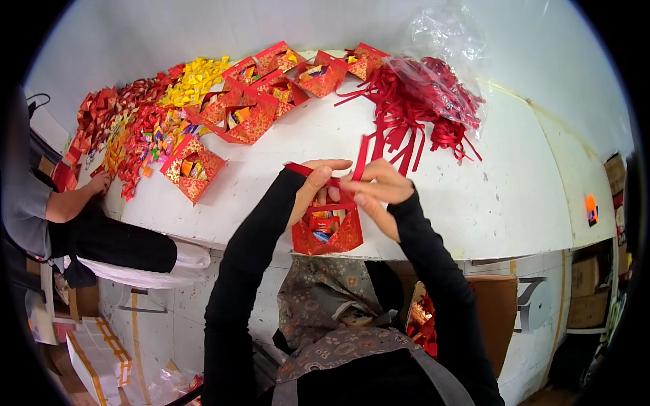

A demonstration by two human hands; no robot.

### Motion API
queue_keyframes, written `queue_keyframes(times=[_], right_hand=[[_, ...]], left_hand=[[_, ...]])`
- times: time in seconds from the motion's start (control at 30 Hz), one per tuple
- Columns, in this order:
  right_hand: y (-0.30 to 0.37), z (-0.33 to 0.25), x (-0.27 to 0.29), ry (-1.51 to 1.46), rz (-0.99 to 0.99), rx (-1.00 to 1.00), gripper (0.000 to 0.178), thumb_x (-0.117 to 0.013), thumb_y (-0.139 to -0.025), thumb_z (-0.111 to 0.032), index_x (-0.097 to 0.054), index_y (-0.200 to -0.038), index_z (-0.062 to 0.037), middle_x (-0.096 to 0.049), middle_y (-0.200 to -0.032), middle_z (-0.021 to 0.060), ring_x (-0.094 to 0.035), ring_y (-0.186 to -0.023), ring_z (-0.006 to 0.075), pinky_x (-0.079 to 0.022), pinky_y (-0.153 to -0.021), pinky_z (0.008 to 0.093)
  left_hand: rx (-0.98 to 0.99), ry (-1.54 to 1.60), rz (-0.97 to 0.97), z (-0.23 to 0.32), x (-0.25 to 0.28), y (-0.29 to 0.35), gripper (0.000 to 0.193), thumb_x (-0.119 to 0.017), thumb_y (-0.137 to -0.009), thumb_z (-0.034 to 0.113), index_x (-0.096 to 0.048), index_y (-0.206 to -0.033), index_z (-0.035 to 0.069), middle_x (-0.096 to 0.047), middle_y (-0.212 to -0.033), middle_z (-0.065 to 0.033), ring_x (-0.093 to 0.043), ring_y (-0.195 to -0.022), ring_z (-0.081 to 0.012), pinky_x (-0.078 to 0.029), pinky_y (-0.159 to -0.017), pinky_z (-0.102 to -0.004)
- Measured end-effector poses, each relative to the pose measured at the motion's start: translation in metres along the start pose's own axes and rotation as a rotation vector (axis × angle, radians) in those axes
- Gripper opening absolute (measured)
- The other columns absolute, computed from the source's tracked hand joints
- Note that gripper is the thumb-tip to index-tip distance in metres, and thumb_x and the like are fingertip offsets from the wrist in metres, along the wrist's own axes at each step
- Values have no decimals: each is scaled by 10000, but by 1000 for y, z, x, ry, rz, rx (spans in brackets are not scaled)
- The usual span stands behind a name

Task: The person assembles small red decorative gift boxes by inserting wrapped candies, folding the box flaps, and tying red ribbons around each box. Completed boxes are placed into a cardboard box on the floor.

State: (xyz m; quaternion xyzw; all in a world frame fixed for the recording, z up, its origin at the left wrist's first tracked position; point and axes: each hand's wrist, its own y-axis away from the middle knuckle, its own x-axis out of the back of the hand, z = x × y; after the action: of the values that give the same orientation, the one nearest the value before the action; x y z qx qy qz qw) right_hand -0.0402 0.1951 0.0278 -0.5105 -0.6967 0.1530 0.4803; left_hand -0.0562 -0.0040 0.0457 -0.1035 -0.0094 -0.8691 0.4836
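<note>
A red ribbon (361, 159) runs between my two hands above the near edge of the table. One flat end lies across my left hand (315, 188), whose fingers are closed around the ribbon near the box top. My right hand (380, 193) pinches the ribbon too, with a length of it standing up past the fingers. Just beneath both hands sits an open red box with gold patterns (347, 237), filled with small wrapped sweets (323, 223). The exact crossing of the ribbon is partly hidden by my fingers.
Several filled red boxes (252, 122) stand at the back, one more (193, 169) nearer left. A pile of loose sweets (152, 125) covers the left. Red ribbons in a plastic bag (433, 101) lie at the back right. A co-worker's hand (100, 183) rests at far left.
</note>
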Motion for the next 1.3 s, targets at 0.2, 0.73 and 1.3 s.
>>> queue_keyframes(times=[0.2, 0.73, 1.3], right_hand=[[0, -2, -17, -115, 164, -207, 262, -675, -736, -78, -631, -993, -60, -613, -981, 72, -577, -848, 221, -464, -715, 302], [-21, -11, -31, 179, 212, -187, 252, -626, -725, -122, -703, -904, -282, -400, -1315, 98, -378, -1168, 292, -312, -966, 404], [2, -12, 2, -320, -194, -3, 98, -615, -771, -157, -617, -769, -58, -588, -767, 53, -522, -677, 162, -404, -610, 272]], left_hand=[[136, -167, 27, 24, 9, 5, 495, -384, -936, 399, -510, -1157, -26, -590, -749, -69, -522, -628, -93, -455, -635, -228], [-313, -295, 209, -31, -21, -4, 291, -448, -925, 217, -550, -1074, -12, -611, -838, -68, -531, -737, -78, -440, -683, -221], [-295, -316, -29, -27, 8, 13, 113, -662, -701, 17, -663, -811, 42, -633, -855, -84, -595, -777, -190, -463, -707, -279]])
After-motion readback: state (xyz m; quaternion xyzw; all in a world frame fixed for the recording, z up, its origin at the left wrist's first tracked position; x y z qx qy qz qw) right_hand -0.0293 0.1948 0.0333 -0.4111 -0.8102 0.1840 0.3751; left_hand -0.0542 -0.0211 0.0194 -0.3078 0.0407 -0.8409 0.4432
